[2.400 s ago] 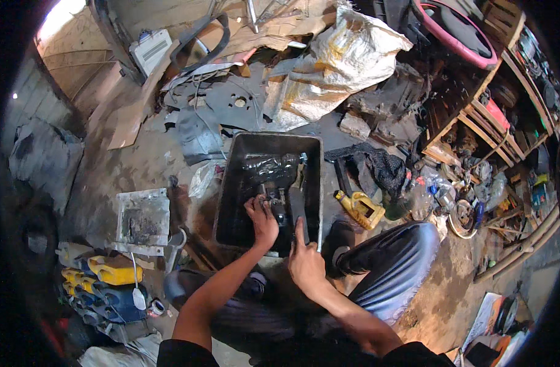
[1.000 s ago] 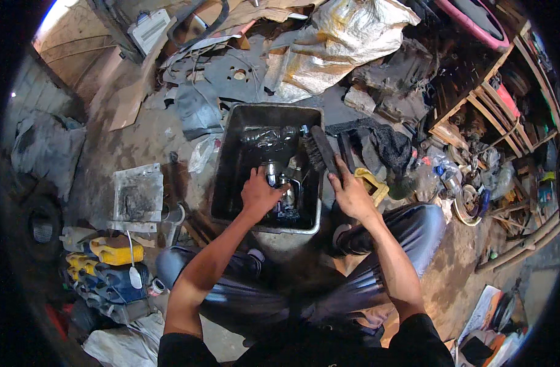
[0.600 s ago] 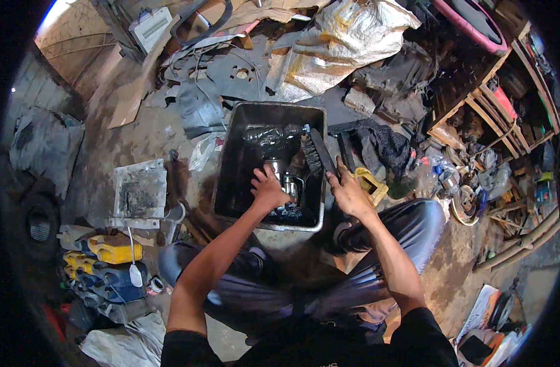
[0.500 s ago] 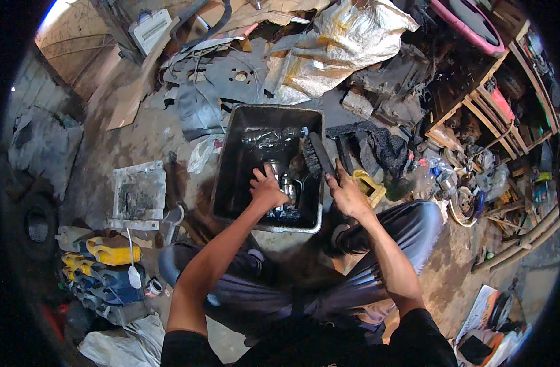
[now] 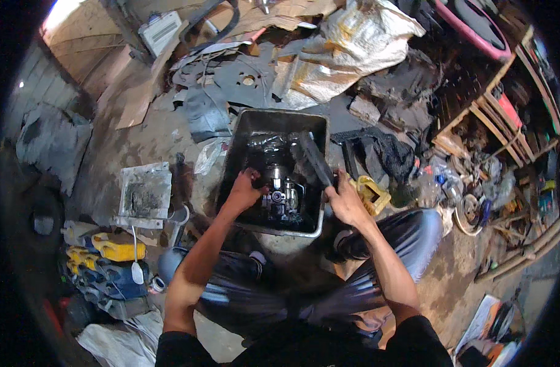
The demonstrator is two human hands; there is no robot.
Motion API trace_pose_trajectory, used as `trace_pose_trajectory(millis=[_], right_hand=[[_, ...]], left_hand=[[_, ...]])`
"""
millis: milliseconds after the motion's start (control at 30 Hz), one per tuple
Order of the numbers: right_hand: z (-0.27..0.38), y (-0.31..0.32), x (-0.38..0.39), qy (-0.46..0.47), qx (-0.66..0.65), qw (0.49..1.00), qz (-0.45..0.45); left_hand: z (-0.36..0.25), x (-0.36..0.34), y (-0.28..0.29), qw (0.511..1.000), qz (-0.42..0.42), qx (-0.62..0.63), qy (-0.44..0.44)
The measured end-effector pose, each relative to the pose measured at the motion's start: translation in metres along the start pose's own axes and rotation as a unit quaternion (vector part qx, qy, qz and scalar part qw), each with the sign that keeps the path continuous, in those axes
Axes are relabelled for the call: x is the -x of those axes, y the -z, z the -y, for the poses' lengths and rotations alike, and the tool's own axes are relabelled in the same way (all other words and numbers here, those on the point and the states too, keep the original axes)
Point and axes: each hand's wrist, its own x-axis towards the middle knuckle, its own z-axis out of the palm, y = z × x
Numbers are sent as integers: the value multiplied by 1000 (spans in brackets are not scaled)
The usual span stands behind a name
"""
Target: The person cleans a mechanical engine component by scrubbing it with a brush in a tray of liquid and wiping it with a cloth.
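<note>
A black rectangular tub (image 5: 292,233) stands on the floor in front of me. Inside it sits a shiny metal engine part (image 5: 279,197) with a round opening, in dark liquid. My left hand (image 5: 246,191) hovers over the tub's left side beside this part, fingers bent and apart, holding nothing visible. At the right rim, my right hand (image 5: 346,200) grips the handle of a black scrub brush (image 5: 315,160). The brush slants into the tub, its bristles facing left and blurred. A clear plastic bottle (image 5: 269,143) lies along the tub's far end.
Yellow and blue jugs (image 5: 119,246) crowd the left, near a square grimy metal tray (image 5: 146,192). A white woven sack (image 5: 359,49) lies beyond the tub. On the right are a cut yellow container (image 5: 373,196), a dark cloth (image 5: 387,153) and a wooden rack (image 5: 491,122).
My left hand has lifted off the metal part and shifted left, uncovering it. The brush has turned a little in my right hand. The whole view has shifted slightly.
</note>
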Motion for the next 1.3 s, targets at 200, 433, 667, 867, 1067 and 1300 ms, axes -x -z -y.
trace_pose_trajectory(millis=[200, 433, 667, 867, 1067, 1300], right_hand=[[-14, -34, 7, 77, 127, 988, -40], [-12, -52, 26, 168, 233, 956, -65], [-5, -81, 68, 99, 203, 974, -6], [16, -99, 33, 58, 188, 976, -98], [24, -70, -3, 16, 190, 977, -97], [2, -65, 1, 103, 196, 971, -86]], left_hand=[[-3, 17, -15, 996, 43, 49, 65], [16, 1, 11, 976, 169, 133, -18], [13, 10, 4, 987, 139, 80, -24], [13, 23, -34, 983, -115, 140, 13], [-21, 1, -51, 979, -120, 133, 99], [-21, 2, -58, 973, -157, 136, 105]])
